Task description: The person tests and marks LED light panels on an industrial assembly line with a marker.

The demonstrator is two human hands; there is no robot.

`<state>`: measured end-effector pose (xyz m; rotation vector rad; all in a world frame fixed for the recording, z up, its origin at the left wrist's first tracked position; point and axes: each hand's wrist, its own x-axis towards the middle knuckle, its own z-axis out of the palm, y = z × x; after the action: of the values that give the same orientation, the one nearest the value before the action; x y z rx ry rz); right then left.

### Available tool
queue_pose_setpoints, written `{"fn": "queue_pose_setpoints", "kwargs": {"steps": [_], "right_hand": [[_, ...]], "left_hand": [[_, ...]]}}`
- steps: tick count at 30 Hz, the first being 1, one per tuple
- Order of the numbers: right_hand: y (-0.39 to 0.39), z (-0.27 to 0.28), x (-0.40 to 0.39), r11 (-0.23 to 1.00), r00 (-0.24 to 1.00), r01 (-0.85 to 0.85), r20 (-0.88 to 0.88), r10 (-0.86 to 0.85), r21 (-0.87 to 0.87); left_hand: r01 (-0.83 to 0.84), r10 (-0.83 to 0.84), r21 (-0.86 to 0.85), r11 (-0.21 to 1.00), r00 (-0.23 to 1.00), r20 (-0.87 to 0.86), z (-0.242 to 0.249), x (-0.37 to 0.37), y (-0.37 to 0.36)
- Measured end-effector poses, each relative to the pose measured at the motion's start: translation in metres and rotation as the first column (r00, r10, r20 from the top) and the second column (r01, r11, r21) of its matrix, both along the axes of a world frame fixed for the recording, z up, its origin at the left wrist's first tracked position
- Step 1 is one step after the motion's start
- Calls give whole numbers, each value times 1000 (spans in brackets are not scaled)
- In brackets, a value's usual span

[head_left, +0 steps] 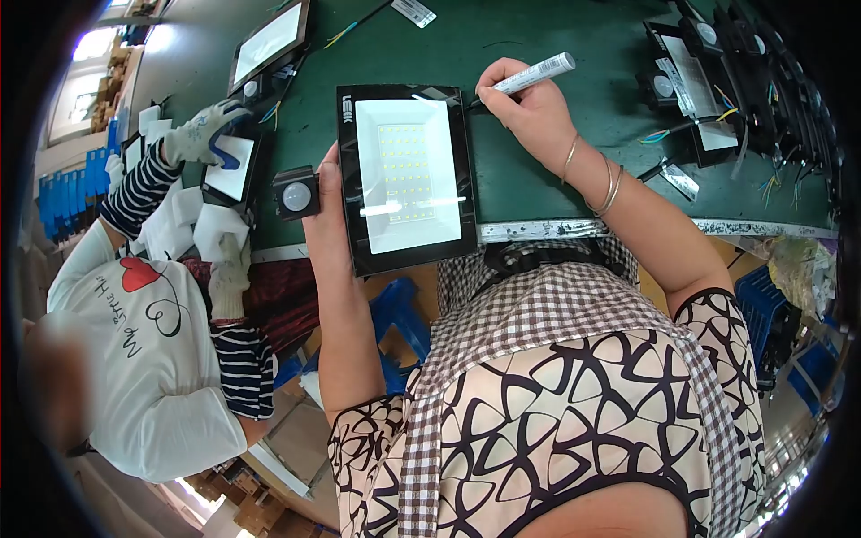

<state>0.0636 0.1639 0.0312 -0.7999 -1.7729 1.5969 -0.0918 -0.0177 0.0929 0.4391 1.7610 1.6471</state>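
Note:
My left hand (328, 202) grips an LED floodlight (408, 233) by its left edge. The light's black frame surrounds a white panel of small yellow LEDs, and its face is turned up toward me. From its left side sticks out a black motion sensor (296, 195) with a round white lens, right beside my left thumb. My right hand (531, 106) is closed round a silver-grey marker pen (543, 72). The pen's dark tip points down-left, close to the upper right edge of the floodlight.
At left, a co-worker's gloved hand (202, 134) rests on another floodlight (231, 175), near white foam pieces (170, 224). One more floodlight (269, 40) lies at the back left. Several floodlights with wires (700, 90) are stacked right on the green table (574, 193).

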Motion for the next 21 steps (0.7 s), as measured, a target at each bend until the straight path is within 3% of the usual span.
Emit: {"fn": "queue_pose_setpoints", "kwargs": {"steps": [9, 21], "right_hand": [[-2, -1, 0, 1000, 999, -23, 34, 23, -1], [8, 1, -15, 988, 993, 55, 92, -69, 142]], "left_hand": [[-3, 3, 7, 1000, 1000, 21, -7, -1, -1], [38, -39, 41, 998, 999, 24, -8, -2, -2]]}}
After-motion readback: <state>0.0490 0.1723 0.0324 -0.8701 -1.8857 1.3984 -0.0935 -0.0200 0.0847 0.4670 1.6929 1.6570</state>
